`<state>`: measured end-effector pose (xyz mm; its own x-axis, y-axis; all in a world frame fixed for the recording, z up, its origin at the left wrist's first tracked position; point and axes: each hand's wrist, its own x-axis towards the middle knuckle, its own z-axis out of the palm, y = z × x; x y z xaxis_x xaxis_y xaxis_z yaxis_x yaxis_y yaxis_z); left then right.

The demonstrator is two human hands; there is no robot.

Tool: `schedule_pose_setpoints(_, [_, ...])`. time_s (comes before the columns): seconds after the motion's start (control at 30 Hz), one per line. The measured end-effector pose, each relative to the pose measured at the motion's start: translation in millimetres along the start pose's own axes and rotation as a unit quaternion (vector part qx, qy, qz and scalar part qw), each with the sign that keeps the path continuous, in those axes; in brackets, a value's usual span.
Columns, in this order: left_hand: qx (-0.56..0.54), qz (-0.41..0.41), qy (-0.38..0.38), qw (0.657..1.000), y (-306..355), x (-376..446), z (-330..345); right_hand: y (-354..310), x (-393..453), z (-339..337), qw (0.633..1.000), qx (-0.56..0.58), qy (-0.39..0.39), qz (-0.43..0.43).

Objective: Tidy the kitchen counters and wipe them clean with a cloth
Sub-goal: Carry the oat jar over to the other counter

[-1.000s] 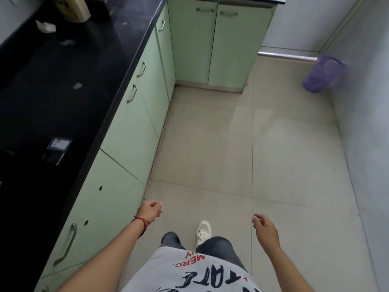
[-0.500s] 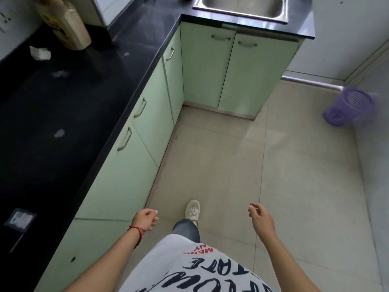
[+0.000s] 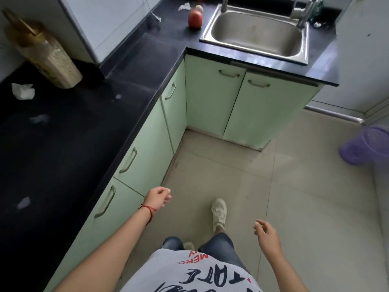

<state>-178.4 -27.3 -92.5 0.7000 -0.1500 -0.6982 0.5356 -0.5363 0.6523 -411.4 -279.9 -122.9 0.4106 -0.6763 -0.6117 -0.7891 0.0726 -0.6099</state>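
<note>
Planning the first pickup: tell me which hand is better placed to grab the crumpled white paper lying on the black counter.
Left, probably. The left hand hangs empty beside the black counter, the side where the crumpled paper lies. The right hand, also empty, hangs over the floor and would have to cross the body.

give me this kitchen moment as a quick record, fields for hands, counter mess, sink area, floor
left hand: left hand loosely curled, holds nothing, beside the green cabinets
right hand: right hand loosely curled, holds nothing, over the floor
counter: black counter with a crumpled tissue, small pale scraps, and a tan bottle near the wall
sink area: steel sink, a red container left of it, a white scrap behind that
floor: purple bin at the right
cloth: none clearly in view
</note>
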Motion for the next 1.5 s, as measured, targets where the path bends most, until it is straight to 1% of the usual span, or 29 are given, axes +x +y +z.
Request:
schedule_pose_setpoints(0.1, [-0.026,-0.016,0.028,0.999,25,29,9,-43,54,-5,0.999,-0.016,-0.026,-0.027])
schedule_pose_setpoints(0.2, [-0.066,-0.046,0.075,0.994,39,45,15,-96,108,-14,0.995,-0.057,-0.061,-0.059])
schedule_pose_setpoints(0.3, [-0.118,-0.073,0.122,0.983,50,50,19,-157,152,-17,0.982,-0.113,-0.103,-0.108])
schedule_pose_setpoints(0.4, [-0.169,-0.097,0.158,0.968,55,51,23,-220,189,-9,0.967,-0.160,-0.128,-0.150])
schedule_pose_setpoints(0.47, [-0.195,-0.119,0.182,0.956,53,48,24,-257,204,5,0.956,-0.184,-0.140,-0.180])
schedule_pose_setpoints(0.57, [-0.247,-0.154,0.217,0.932,46,43,24,-300,215,35,0.934,-0.218,-0.180,-0.219])
schedule_pose_setpoints(0.67, [-0.281,-0.192,0.249,0.907,35,39,20,-326,217,68,0.913,-0.246,-0.223,-0.236])
schedule_pose_setpoints(0.77, [-0.307,-0.205,0.277,0.887,33,46,6,-347,218,105,0.895,-0.264,-0.256,-0.253])
schedule_pose_setpoints(0.83, [-0.307,-0.193,0.287,0.887,39,58,-8,-364,216,128,0.887,-0.266,-0.269,-0.267])
schedule_pose_setpoints(0.9, [-0.298,-0.163,0.283,0.897,58,70,-23,-388,208,146,0.883,-0.257,-0.276,-0.280])
schedule_pose_setpoints(1.0, [-0.284,-0.076,0.267,0.918,112,88,-49,-433,191,166,0.875,-0.227,-0.287,-0.318])
schedule_pose_setpoints(1.13, [-0.270,0.030,0.249,0.930,178,103,-92,-490,163,194,0.861,-0.170,-0.305,-0.370])
schedule_pose_setpoints(1.2, [-0.274,0.061,0.258,0.924,196,108,-120,-515,144,211,0.855,-0.141,-0.323,-0.381])
schedule_pose_setpoints(1.3, [-0.273,0.084,0.291,0.913,212,116,-162,-546,117,240,0.832,-0.116,-0.364,-0.403])
schedule_pose_setpoints(1.4, [-0.266,0.098,0.346,0.895,222,126,-210,-573,93,277,0.804,-0.121,-0.389,-0.434])
schedule_pose_setpoints(1.5, [-0.276,0.093,0.395,0.871,230,137,-258,-600,73,316,0.777,-0.133,-0.413,-0.455])
